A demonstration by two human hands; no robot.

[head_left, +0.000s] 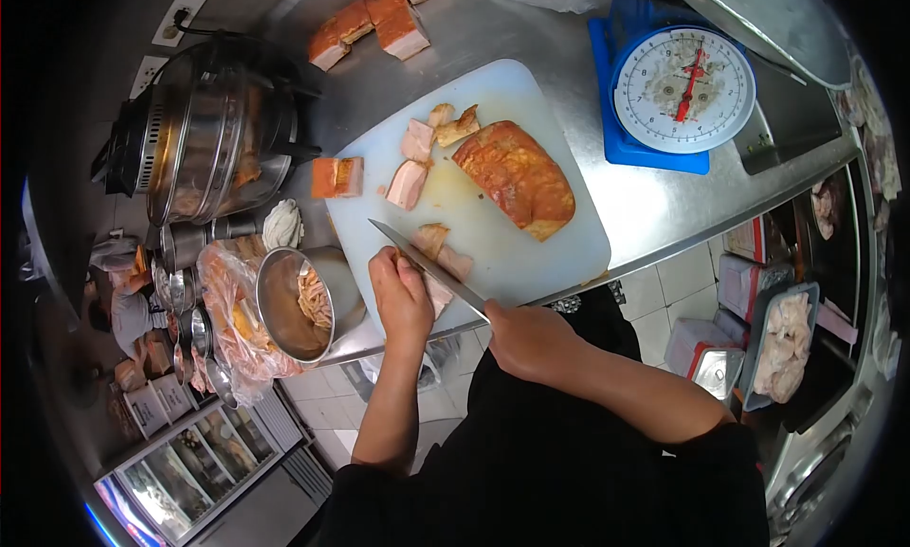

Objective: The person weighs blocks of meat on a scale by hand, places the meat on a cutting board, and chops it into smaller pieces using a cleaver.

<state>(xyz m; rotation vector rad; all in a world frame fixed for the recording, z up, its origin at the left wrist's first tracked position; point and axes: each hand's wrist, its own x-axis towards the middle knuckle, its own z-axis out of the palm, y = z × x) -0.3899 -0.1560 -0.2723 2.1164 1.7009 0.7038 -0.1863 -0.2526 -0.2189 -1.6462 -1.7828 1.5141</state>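
Note:
My right hand (533, 341) grips the handle of a knife (428, 264), its blade slanting up and left across the white cutting board (517, 87). Beside the blade, my left hand (400, 289) is closed with curled fingers, holding a piece of roast pork (438, 295) near the board's front edge. Just beyond the blade lie cut pork chunks (455, 261). Farther up are more pork pieces (408, 184) and loose crisp skin (459, 127). A large browned slab of roast pork (519, 179) rests on the board's right half.
A steel pot (268, 296) holding meat strips stands left of the board, near a plastic bag (232, 310). More pork blocks (365, 21) sit at the back. A glass-bowled cooker (218, 135) is at left; a blue dial scale (684, 92) is at right.

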